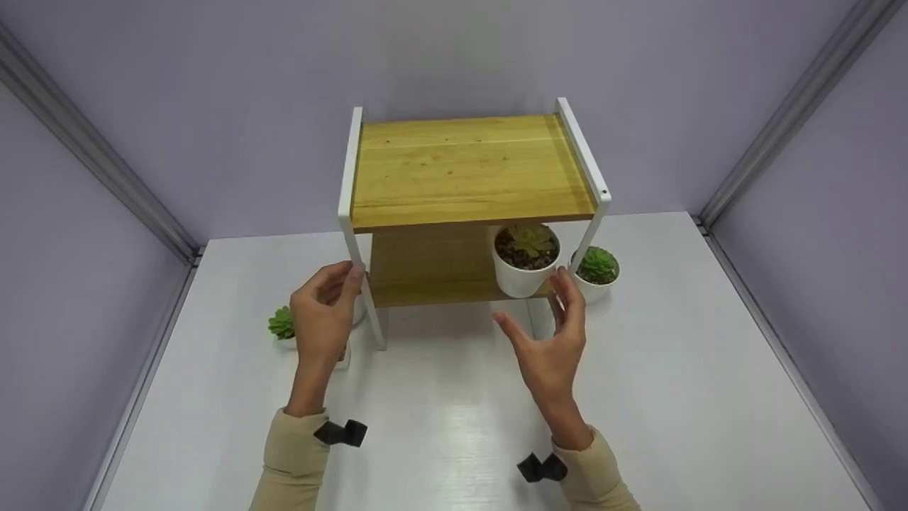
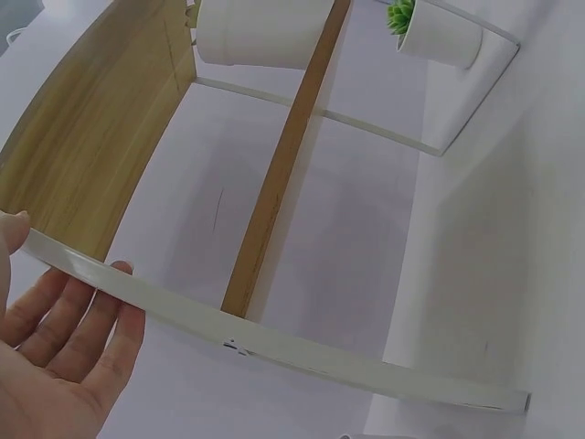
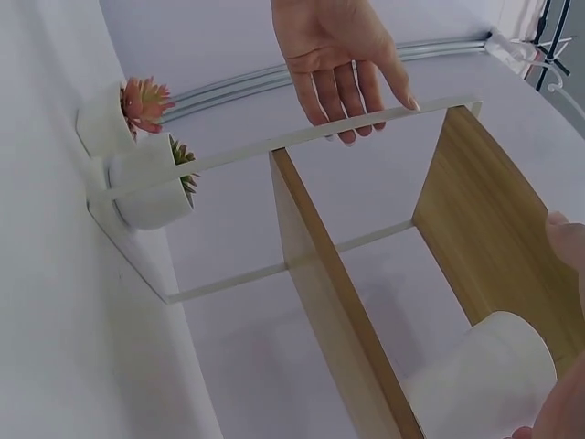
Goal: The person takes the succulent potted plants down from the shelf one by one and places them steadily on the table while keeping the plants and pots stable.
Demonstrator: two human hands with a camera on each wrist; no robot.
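A two-tier shelf stands with a wooden top board (image 1: 468, 167), a lower board (image 1: 433, 262) and white metal side frames (image 2: 311, 352). My left hand (image 1: 326, 305) holds the left front post, thumb on one side and fingers on the other; in the right wrist view the same hand (image 3: 338, 41) appears at that post. On the lower board's right end sits a white pot (image 1: 521, 278) with a succulent in dark soil. Just in front of it is my right hand (image 1: 553, 348), thumb spread from the fingers, fingertips close to the pot and right post.
Right of the shelf stands a white pot with a green succulent (image 1: 596, 266). On the left are another green succulent (image 1: 281, 323), partly behind my left hand, and a reddish potted succulent (image 3: 144, 105). Pale walls (image 1: 454, 57) enclose the white table (image 1: 440, 426).
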